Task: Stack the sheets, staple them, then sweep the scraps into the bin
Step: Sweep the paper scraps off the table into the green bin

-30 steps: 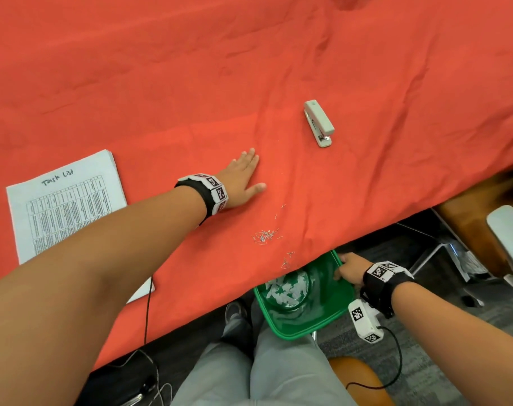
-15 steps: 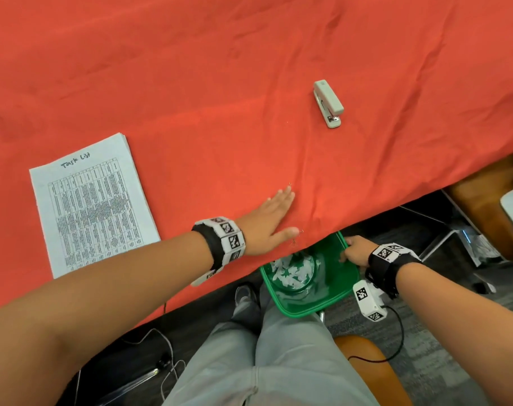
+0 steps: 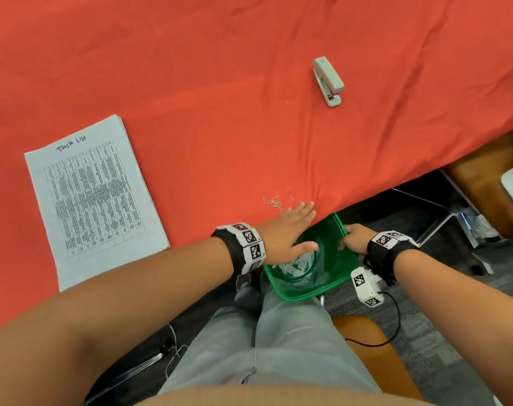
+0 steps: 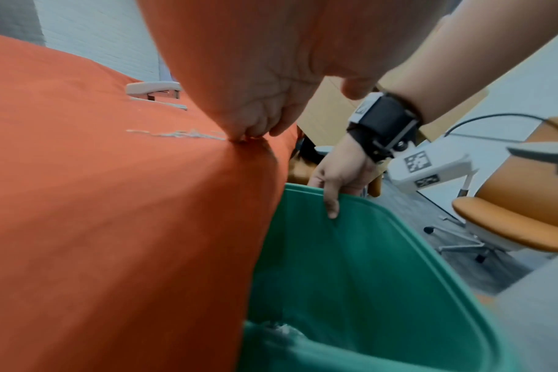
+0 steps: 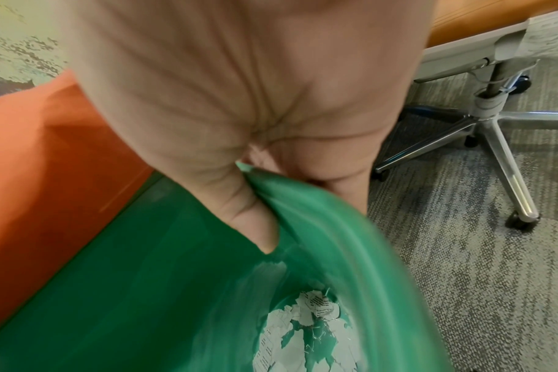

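Note:
My left hand (image 3: 293, 227) lies flat with straight fingers at the table's front edge, its palm over the green bin (image 3: 311, 290). Its fingertips (image 4: 255, 131) touch the red cloth right beside a small heap of loose staples (image 3: 274, 202). My right hand (image 3: 355, 240) grips the bin's far rim (image 4: 383, 209) below the table edge, thumb inside (image 5: 255, 221). White paper scraps (image 5: 306, 327) lie in the bin's bottom. The stapled sheets (image 3: 94, 197) rest on the cloth to the left. A grey stapler (image 3: 328, 80) lies farther back on the right.
The red cloth (image 3: 220, 83) covers the whole table and hangs over its front edge. My grey-trousered legs (image 3: 278, 347) are under the bin. Orange office chairs (image 3: 489, 183) with wheeled metal bases (image 5: 494, 141) stand on the carpet to the right.
My left hand has slid from the middle of the cloth back to the table's edge, over the bin. The right hand has kept its grip on the bin rim.

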Motion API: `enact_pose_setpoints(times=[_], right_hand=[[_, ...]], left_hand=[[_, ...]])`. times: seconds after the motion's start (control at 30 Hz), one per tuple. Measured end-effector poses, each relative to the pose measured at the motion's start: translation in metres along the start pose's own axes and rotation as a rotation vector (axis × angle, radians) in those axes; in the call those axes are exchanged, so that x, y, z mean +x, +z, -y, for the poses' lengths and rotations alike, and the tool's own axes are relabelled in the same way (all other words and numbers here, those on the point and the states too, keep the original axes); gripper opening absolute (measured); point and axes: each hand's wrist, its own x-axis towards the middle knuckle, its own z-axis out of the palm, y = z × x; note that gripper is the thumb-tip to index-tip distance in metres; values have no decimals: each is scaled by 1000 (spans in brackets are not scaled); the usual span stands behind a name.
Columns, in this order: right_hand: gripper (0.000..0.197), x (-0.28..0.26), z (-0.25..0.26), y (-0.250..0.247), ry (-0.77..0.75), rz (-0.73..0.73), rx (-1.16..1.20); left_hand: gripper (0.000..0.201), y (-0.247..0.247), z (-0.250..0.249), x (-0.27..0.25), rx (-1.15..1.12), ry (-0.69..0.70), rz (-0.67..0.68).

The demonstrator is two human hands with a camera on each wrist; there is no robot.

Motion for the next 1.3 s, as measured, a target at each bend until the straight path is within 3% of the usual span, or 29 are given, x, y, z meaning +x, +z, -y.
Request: enact_pose_setpoints(times=[0.07, 0.17, 0.27, 0.37, 0.7, 0.77, 0.87, 0.97, 1.07, 1.13, 1.3], right_hand=[[31, 0, 0, 2, -5, 3, -11], [30, -3, 3, 2, -4, 0, -34], [20, -10, 8, 1, -2, -8, -46], [18, -11, 10, 2, -9, -14, -47], [28, -6, 8, 4, -22, -11, -16], [29, -5, 7, 3, -23, -9, -19], [34, -6, 7, 1, -28, -8, -23], [31, -10, 9, 1, -21, -10, -35], [27, -14, 10, 1, -15, -5, -47], [24, -14, 10, 2, -14, 3, -48], [22, -12, 11, 3, -10, 8, -44]], left_hand=[[70, 4, -7, -7, -81, 17, -8], [69, 1, -5, -17, -171, -18, -136], [74, -6, 14, -17, -154, -224, -268], [81, -1, 25, -15, -102, -373, -226], [77, 53, -17, -12, 110, -21, 37], [73, 50, -17, -14, 152, 26, 20], [72, 27, -9, -14, 119, -11, -113], [76, 3, 6, -7, 80, -179, -237], [78, 0, 18, 3, 57, -289, -244], [78, 8, 17, 4, 101, -275, -218], [76, 46, 0, -2, 365, -85, -125]])
